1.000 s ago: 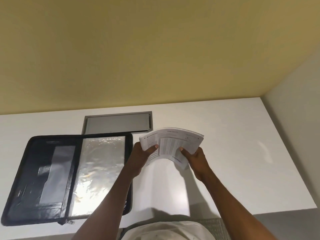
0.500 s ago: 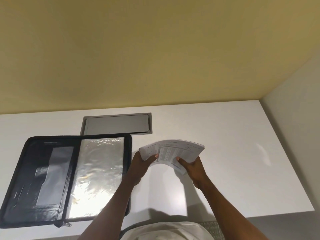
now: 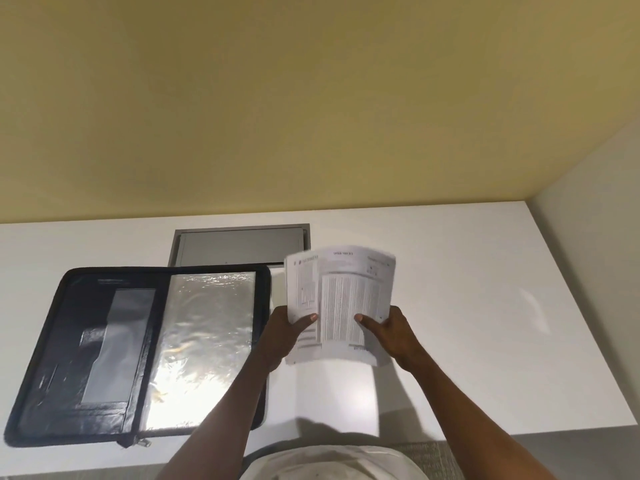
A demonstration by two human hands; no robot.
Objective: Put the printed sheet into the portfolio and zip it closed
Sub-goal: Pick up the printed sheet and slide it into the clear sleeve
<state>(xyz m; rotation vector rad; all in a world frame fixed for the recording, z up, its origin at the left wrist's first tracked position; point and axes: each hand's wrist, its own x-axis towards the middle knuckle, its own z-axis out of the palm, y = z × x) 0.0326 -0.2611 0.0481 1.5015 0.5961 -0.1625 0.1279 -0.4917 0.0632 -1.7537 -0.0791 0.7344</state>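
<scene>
Head view: nearest, the left hand point(image 3: 282, 332) and right hand point(image 3: 393, 332) pinch the lower part of the printed sheets point(image 3: 341, 299), thumbs on top, holding them raised above the white desk point(image 3: 485, 306). To the right of the right hand the desk lies bare to its edges. Just left of the left hand the black portfolio point(image 3: 104, 341) lies unzipped and spread flat, a shiny plastic sleeve point(image 3: 204, 344) in its nearer half. Farther off, a grey hatch point(image 3: 240, 247) sits flush in the desk by the wall.

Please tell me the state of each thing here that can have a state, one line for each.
Black zip-around portfolio: open, flat on the white table.
Clear plastic sleeve in portfolio: seems empty.
Printed white paper sheets: held up, not yet inserted.
Left hand: gripping sheets.
Right hand: gripping sheets.
Grey table hatch: closed.
</scene>
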